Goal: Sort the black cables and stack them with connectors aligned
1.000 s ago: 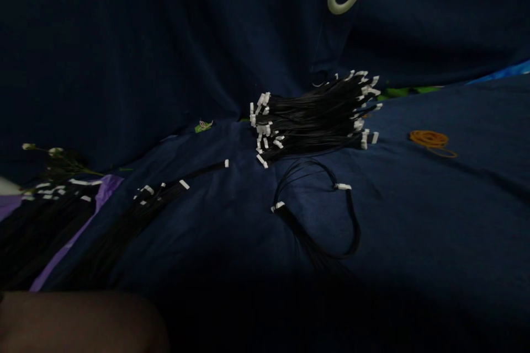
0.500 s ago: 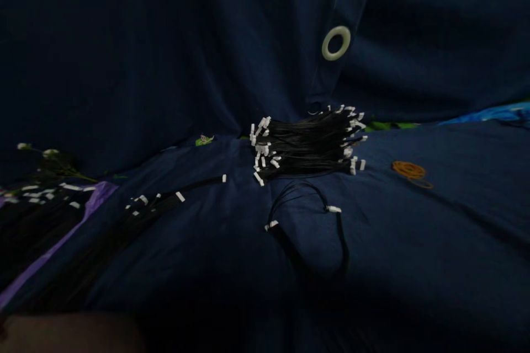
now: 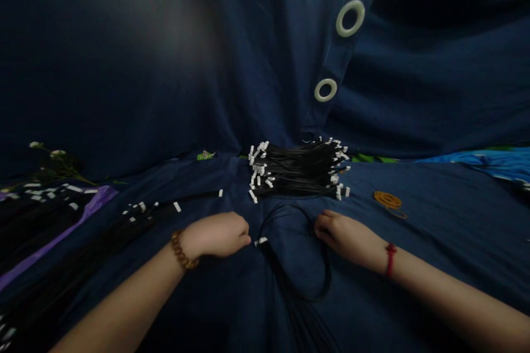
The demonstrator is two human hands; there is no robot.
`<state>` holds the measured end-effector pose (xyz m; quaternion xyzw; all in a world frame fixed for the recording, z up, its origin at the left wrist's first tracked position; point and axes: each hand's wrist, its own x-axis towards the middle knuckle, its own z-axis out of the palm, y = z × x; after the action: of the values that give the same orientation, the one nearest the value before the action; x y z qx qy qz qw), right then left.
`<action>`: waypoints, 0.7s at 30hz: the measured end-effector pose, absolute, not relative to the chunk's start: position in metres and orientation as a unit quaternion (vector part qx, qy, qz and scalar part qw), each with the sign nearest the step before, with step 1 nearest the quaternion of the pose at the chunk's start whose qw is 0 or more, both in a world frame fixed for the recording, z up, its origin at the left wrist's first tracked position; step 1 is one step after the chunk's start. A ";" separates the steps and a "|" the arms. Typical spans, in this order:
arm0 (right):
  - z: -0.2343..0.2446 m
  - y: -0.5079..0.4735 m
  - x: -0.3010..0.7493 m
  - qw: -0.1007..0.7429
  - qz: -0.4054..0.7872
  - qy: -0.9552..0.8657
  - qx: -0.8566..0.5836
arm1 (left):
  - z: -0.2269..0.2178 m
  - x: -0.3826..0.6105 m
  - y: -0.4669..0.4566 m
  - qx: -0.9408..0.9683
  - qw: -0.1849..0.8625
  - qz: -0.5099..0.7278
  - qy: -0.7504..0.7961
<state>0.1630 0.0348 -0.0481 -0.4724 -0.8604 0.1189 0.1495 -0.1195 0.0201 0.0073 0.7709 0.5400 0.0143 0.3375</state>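
Observation:
My left hand (image 3: pixel 214 234) is curled closed, its fingertips just left of a white connector (image 3: pixel 260 241) on a thin bunch of black wires (image 3: pixel 292 281). My right hand (image 3: pixel 348 240) rests with curled fingers at the wires' looped part (image 3: pixel 285 214). Whether that hand pinches anything is hidden. The bunch's second white connector does not show. Beyond both hands lies a thick bundle of black wires (image 3: pixel 296 172) with white connectors at both ends.
A navy cloth with white grommets (image 3: pixel 350 18) covers the surface and backdrop. More wire bundles (image 3: pixel 141 215) lie to the left on purple fabric (image 3: pixel 97 196), beside small white flowers (image 3: pixel 53 162). Orange rubber bands (image 3: pixel 388 201) sit to the right.
Both hands have come in from the bottom to the thin wire bunch. The scene sits lower in view. The white connector on the wire loop no longer shows.

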 end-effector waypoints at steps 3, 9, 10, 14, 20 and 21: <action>-0.043 0.032 0.158 0.167 0.137 -0.864 -0.455 | -0.018 -0.105 0.027 0.737 0.406 -0.015 0.541; -0.040 0.034 0.130 0.236 0.207 -0.858 -0.406 | -0.035 -0.095 0.033 0.663 0.555 0.059 0.498; -0.041 0.034 0.125 0.250 0.214 -0.853 -0.406 | -0.035 -0.095 0.034 0.651 0.576 0.081 0.488; -0.049 0.033 0.113 0.304 0.235 -0.828 -0.409 | -0.038 -0.091 0.037 0.586 0.651 0.144 0.460; -0.065 0.029 0.113 0.350 0.260 -0.811 -0.390 | -0.057 -0.091 0.044 0.524 0.710 0.196 0.429; -0.067 0.029 0.113 0.357 0.263 -0.808 -0.389 | -0.059 -0.092 0.045 0.510 0.719 0.207 0.424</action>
<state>0.1134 0.0293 -0.0673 -0.3886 -0.8077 0.2633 0.3567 -0.0918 0.0449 -0.0590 0.5100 0.4236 0.2075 0.7193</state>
